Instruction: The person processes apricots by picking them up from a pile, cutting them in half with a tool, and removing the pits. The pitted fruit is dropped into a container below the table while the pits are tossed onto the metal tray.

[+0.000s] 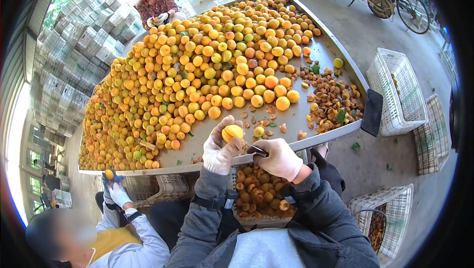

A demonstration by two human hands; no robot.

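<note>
My left hand point(220, 144), in a stained white glove, holds a yellow-orange apricot point(232, 133) between thumb and fingers. Gloved too, my right hand point(279, 158) is closed on the dark handle of a small knife point(259, 151), whose blade points left toward the apricot. Both hands are over the near edge of a metal table point(190, 157) heaped with apricots point(197, 75). A pile of brown pits point(335, 99) lies on its right part. Below my hands, a crate holds halved apricots point(259, 191).
A dark phone-like slab point(372, 112) sticks out at the table's right corner. White crates point(397, 90) stand on the right, another point(395, 218) lower right. One co-worker point(118, 228) sits at my left, another point(157, 6) across the table. Stacked crates point(74, 65) and parked bikes point(380, 4) are farther off.
</note>
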